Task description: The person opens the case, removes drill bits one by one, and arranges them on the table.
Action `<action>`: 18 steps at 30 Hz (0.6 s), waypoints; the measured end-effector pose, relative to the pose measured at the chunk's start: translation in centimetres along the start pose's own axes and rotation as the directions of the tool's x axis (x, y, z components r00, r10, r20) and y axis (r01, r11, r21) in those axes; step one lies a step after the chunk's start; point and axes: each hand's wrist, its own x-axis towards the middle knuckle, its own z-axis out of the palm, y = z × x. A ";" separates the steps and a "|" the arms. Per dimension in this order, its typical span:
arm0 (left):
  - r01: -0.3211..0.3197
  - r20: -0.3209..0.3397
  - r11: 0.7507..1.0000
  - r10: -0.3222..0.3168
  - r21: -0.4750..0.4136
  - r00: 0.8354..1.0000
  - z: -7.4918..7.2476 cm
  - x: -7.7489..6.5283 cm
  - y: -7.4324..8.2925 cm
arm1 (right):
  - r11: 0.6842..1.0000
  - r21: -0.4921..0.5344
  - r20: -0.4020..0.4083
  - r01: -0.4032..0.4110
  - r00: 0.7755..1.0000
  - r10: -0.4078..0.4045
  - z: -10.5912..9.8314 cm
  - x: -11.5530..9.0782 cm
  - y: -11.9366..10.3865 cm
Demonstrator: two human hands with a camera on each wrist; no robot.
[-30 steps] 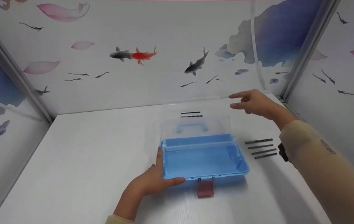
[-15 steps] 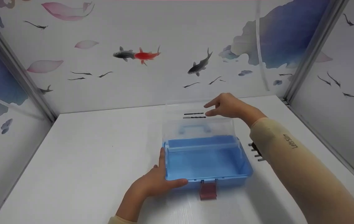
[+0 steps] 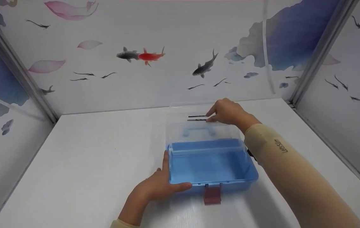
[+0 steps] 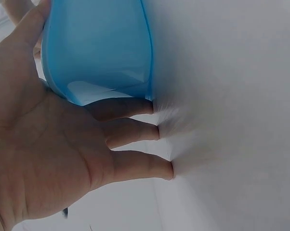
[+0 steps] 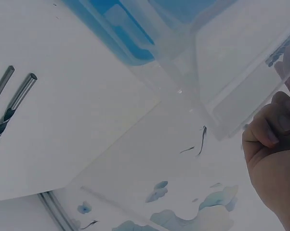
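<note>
A blue plastic box (image 3: 236, 187) stands on the table with its transparent lid (image 3: 173, 134) swung back. My left hand (image 3: 154, 186) braces the box's left front corner, thumb along the front rim. In the left wrist view its straight fingers (image 4: 140, 164) reach down to the tabletop beside the blue wall. Behind the lid lie two thin dark drill bits, a farther drill bit (image 3: 196, 116) and a nearer drill bit (image 3: 195, 120). At their right ends are the index fingertip and thumb tip of my right hand (image 3: 229, 111), slightly apart, with its other fingers curled.
A red latch (image 3: 212, 195) hangs from the box front. On the table right of the box lie thicker drill bits, such as a fluted drill bit (image 5: 12, 108); my sleeve (image 3: 281, 158) hides them from the head view. A patterned wall (image 3: 135, 88) borders the table's back.
My right hand has moved left from beyond the lid's right side to the ends of the two thin drill bits. The left hand stays at the box; the head view has shifted slightly.
</note>
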 end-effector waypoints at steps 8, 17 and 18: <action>-0.010 -0.009 1.000 0.010 0.004 1.000 -0.1 0.0 0.0 | 1.000 0.012 -0.045 -0.010 0.999 0.011 0.7 0.2 0.0; 0.004 -0.004 1.000 -0.004 0.022 1.000 0.0 -0.3 0.1 | 0.996 0.086 -0.107 0.029 0.994 -0.020 1.6 0.0 0.3; 0.004 -0.006 1.000 -0.004 0.022 1.000 -0.1 -0.3 0.2 | 0.995 0.094 -0.116 0.036 0.993 -0.025 1.6 0.0 0.3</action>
